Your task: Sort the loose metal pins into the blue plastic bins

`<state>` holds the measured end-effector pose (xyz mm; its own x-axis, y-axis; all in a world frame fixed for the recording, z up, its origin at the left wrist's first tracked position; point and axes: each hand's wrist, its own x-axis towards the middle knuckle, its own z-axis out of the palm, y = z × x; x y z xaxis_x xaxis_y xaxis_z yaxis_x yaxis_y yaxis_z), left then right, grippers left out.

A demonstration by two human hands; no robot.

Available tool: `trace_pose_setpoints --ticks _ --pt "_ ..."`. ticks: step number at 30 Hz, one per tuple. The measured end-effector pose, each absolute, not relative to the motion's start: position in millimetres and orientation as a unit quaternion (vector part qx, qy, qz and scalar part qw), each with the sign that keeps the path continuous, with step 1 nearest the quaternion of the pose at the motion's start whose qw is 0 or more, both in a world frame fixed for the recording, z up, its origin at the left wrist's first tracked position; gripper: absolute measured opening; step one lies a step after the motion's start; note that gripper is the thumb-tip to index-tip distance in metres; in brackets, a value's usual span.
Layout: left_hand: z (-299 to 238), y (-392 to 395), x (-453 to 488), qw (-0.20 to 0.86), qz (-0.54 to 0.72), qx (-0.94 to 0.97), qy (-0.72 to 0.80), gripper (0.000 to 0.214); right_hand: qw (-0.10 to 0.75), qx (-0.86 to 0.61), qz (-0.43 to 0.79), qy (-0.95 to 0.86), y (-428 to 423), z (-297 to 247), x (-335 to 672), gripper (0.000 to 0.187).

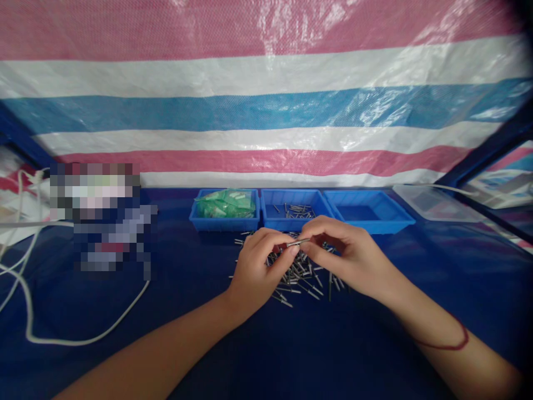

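Observation:
A slim metal blind rivet (296, 243) is held level between my two hands. My left hand (260, 264) pinches one end with thumb and forefinger. The other end sits in the fingertips of my right hand (350, 253). Below both hands a loose pile of blind rivets (306, 278) lies on the dark blue table; my hands hide part of it. Behind them, the middle blue bin (268, 225) contains several more rivets.
The left blue bin (208, 224) holds green plastic packets (227, 204). A right blue bin (375, 225) stands beside the middle one, near a clear plastic lid (433, 204). White cables (62, 341) loop across the table's left side. A striped tarp (250, 111) hangs behind.

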<state>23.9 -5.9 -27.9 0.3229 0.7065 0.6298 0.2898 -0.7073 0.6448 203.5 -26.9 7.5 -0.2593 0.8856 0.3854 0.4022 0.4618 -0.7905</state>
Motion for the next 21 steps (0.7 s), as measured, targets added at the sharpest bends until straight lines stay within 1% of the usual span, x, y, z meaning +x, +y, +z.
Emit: trace_pose_setpoints --ticks 5,7,10,12,14,17,19,21 --pt "-26 -8 23 0.212 0.509 0.775 0.308 0.003 0.382 -0.401 0.273 -0.786 -25 12 206 0.010" --pt "-25 -8 24 0.216 0.499 0.774 0.326 0.004 0.385 -0.408 0.239 -0.792 -22 11 208 0.013" --pt "-24 -9 25 0.221 0.478 0.767 0.365 0.006 0.404 -0.470 0.103 -0.778 -11 3 215 0.017" --pt "-23 -9 25 0.214 0.472 0.766 0.381 0.009 0.384 -0.515 0.000 -0.766 -1 -5 222 0.021" --pt "-23 -9 25 0.201 0.461 0.774 0.384 0.010 0.349 -0.541 -0.054 -0.763 6 -12 228 0.026" --pt "-23 -9 25 0.181 0.423 0.808 0.367 0.012 0.337 -0.553 -0.058 -0.760 7 -12 232 0.028" --pt "-24 -10 25 0.168 0.390 0.838 0.344 0.015 0.347 -0.551 -0.027 -0.758 2 -4 231 0.022" --pt "-25 -10 26 0.157 0.355 0.863 0.323 0.016 0.333 -0.539 0.025 -0.773 -5 6 231 0.017"
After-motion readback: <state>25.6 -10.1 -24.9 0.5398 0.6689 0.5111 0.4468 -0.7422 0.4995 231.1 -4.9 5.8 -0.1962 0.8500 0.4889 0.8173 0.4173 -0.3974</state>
